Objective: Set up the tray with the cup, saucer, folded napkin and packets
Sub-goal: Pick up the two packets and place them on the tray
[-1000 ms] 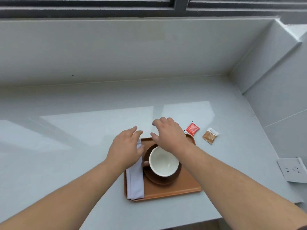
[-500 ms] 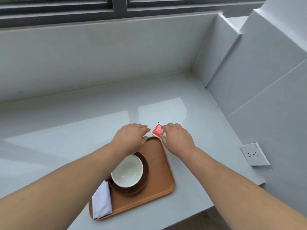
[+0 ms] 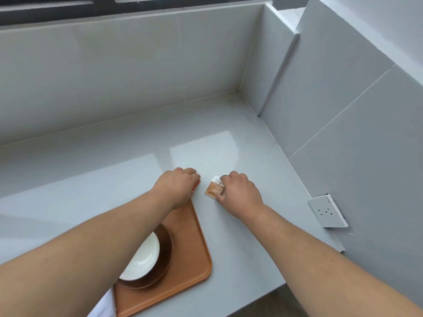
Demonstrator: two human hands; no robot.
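Observation:
An orange tray lies on the grey counter. On it stands a white cup in a dark brown saucer, partly hidden by my left forearm. A white folded napkin shows at the tray's near left corner. My left hand is beyond the tray's far corner, fingers curled over a red packet of which only an edge shows. My right hand pinches a brown packet lying on the counter right of the tray.
The grey counter ends in a front edge at the lower right. Tiled walls close the back and the right side. A white wall socket sticks out on the right wall.
My left hand has moved onto the red packet, which my right hand touched before. My right hand has shifted right to the brown packet. The view has swung, so the tray sits lower left.

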